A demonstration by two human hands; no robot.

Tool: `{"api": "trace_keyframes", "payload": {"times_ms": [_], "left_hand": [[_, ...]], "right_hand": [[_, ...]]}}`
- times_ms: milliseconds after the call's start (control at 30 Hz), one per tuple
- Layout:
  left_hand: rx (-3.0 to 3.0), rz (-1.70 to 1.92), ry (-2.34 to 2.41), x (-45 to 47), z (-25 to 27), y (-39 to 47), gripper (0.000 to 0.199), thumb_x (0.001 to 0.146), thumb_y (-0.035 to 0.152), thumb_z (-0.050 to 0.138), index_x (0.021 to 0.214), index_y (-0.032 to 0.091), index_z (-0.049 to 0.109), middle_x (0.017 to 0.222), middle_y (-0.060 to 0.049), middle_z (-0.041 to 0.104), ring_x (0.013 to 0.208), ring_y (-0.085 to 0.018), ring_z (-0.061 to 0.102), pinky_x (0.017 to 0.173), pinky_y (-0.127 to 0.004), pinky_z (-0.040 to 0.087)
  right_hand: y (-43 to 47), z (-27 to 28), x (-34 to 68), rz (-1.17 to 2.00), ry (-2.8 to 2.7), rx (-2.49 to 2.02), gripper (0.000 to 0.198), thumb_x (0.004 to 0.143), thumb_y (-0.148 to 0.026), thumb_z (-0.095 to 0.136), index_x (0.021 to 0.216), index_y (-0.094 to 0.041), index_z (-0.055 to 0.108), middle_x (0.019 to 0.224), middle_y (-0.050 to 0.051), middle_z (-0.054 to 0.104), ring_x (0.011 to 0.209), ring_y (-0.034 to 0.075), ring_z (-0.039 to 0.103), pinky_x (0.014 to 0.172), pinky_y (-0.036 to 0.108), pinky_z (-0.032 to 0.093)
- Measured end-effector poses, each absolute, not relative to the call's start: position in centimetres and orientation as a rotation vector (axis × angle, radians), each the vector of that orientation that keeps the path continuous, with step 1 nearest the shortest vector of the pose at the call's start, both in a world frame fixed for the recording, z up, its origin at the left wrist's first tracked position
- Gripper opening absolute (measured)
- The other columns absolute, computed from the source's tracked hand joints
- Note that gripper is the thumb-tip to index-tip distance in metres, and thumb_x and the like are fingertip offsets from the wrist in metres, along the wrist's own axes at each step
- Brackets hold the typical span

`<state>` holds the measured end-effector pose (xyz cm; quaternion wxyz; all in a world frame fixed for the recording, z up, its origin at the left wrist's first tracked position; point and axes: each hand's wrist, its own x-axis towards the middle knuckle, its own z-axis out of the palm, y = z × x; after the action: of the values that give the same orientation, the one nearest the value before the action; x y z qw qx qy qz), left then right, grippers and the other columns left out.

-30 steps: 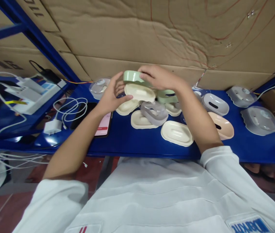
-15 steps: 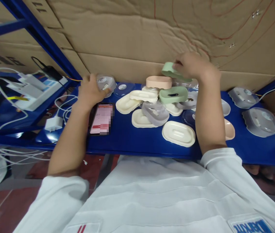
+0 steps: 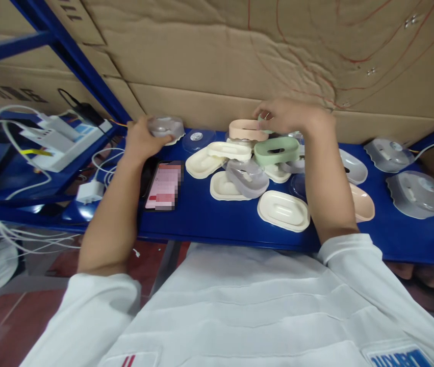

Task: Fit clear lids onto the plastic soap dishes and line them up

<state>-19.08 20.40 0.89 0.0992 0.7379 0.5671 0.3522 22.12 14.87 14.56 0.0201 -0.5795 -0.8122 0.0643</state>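
My left hand (image 3: 142, 138) is at the back left with its thumb and fingers around the side of a transparent plastic case (image 3: 169, 126). At the back middle, my right hand (image 3: 291, 116) holds a light green oval shell (image 3: 261, 123), mostly hidden by the fingers. That shell is beside a peach oval shell (image 3: 245, 129). In front of the hand sits another green oval shell (image 3: 277, 149) with a slot in it. Around these lie several cream oval trays (image 3: 283, 210), a translucent grey lid (image 3: 246, 178) and a peach tray (image 3: 362, 203) partly behind my forearm.
A smartphone (image 3: 162, 186) lies by my left forearm. A white power strip (image 3: 58, 145) with tangled cables stands at the left. Two transparent cases (image 3: 417, 194) sit at the right. Cardboard (image 3: 201, 56) walls off the back of the blue shelf (image 3: 201, 219).
My right hand has lowered the green shell and moved left, beside the peach shell. My left hand has closed further around the transparent case, whose label no longer shows. The camera view has shifted slightly.
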Motion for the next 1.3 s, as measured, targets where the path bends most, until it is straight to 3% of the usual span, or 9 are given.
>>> {"api": "trace_keyframes", "payload": {"times_ms": [133, 333, 433, 667, 900, 967, 1100, 1200, 1300], "left_hand": [[1.99, 1.218, 1.958, -16.9, 3.5, 18.2, 0.091, 0.076, 0.049, 0.093, 0.15, 0.017, 0.052, 0.151, -0.01, 0.054, 0.142, -0.033, 0.047, 0.129, -0.061, 0.035], [2.031, 1.351, 1.302, -12.7, 5.5, 15.3, 0.079, 0.09, 0.059, 0.079, 0.152, 0.027, 0.044, 0.157, -0.002, 0.056, 0.133, -0.022, 0.06, 0.121, -0.05, 0.05], [2.072, 1.263, 1.195, -11.1, 4.8, 14.9, 0.078, 0.087, 0.061, 0.08, 0.152, 0.033, 0.046, 0.163, -0.002, 0.051, 0.141, -0.026, 0.058, 0.12, -0.051, 0.051], [2.131, 1.096, 1.105, -9.8, 2.0, 15.6, 0.086, 0.082, 0.069, 0.08, 0.154, 0.035, 0.049, 0.163, -0.01, 0.051, 0.149, -0.035, 0.053, 0.118, -0.057, 0.052], [2.062, 0.993, 0.955, -10.1, 2.2, 15.5, 0.119, 0.075, 0.075, 0.088, 0.166, 0.035, 0.022, 0.168, -0.011, 0.042, 0.141, -0.028, 0.058, 0.117, -0.053, 0.054], [2.052, 0.992, 0.948, -10.4, 2.4, 15.6, 0.124, 0.071, 0.075, 0.091, 0.165, 0.034, 0.022, 0.167, -0.011, 0.043, 0.141, -0.028, 0.057, 0.117, -0.053, 0.054], [2.028, 1.053, 0.953, -11.1, 3.0, 15.8, 0.12, 0.071, 0.07, 0.094, 0.163, 0.035, 0.025, 0.164, -0.009, 0.047, 0.143, -0.026, 0.055, 0.122, -0.053, 0.05], [2.11, 1.103, 1.011, -11.4, 3.4, 16.0, 0.106, 0.082, 0.075, 0.083, 0.162, 0.032, 0.028, 0.165, -0.005, 0.047, 0.149, -0.024, 0.048, 0.122, -0.052, 0.043], [2.153, 1.222, 1.201, -12.1, 3.7, 16.2, 0.088, 0.088, 0.078, 0.074, 0.15, 0.021, 0.048, 0.159, -0.004, 0.052, 0.145, -0.022, 0.05, 0.116, -0.049, 0.043]], "right_hand": [[14.1, 14.4, 21.4, 0.192, -2.468, -1.709, 0.045, 0.102, -0.034, 0.063, 0.147, -0.026, 0.065, 0.149, 0.012, 0.069, 0.13, 0.032, 0.067, 0.111, 0.05, 0.052], [12.7, 14.0, 18.6, 0.149, -2.483, -1.069, 0.073, 0.101, -0.033, 0.063, 0.167, -0.012, 0.04, 0.177, 0.015, 0.036, 0.167, 0.023, 0.028, 0.137, 0.042, 0.024], [12.5, 13.1, 16.8, 0.22, -2.553, -1.084, 0.084, 0.098, -0.038, 0.069, 0.172, -0.022, 0.032, 0.181, 0.01, 0.027, 0.17, 0.023, 0.021, 0.138, 0.047, 0.023], [13.3, 10.6, 15.2, 0.271, -2.589, -1.212, 0.083, 0.091, -0.041, 0.078, 0.166, -0.032, 0.044, 0.178, 0.003, 0.037, 0.164, 0.03, 0.033, 0.134, 0.053, 0.024], [16.5, 9.7, 16.6, 0.488, -2.563, -1.028, 0.096, 0.068, -0.095, 0.067, 0.145, -0.037, 0.065, 0.148, -0.005, 0.07, 0.144, 0.028, 0.051, 0.124, 0.048, 0.038], [17.3, 9.8, 17.0, 0.491, -2.545, -1.017, 0.094, 0.066, -0.101, 0.062, 0.137, -0.04, 0.068, 0.137, -0.009, 0.075, 0.134, 0.026, 0.056, 0.12, 0.048, 0.043], [17.5, 10.4, 17.5, 0.26, -2.388, -1.131, 0.073, 0.087, -0.091, 0.045, 0.136, -0.041, 0.066, 0.131, -0.011, 0.076, 0.117, 0.024, 0.062, 0.115, 0.05, 0.048], [16.7, 11.1, 17.3, 0.04, -2.182, -1.291, 0.061, 0.092, -0.083, 0.044, 0.138, -0.047, 0.062, 0.121, -0.01, 0.078, 0.119, 0.028, 0.061, 0.112, 0.052, 0.051], [15.6, 12.5, 17.4, -0.104, -2.042, -1.306, 0.043, 0.098, -0.069, 0.047, 0.132, -0.047, 0.063, 0.116, -0.003, 0.077, 0.118, 0.031, 0.063, 0.107, 0.052, 0.055]]}}
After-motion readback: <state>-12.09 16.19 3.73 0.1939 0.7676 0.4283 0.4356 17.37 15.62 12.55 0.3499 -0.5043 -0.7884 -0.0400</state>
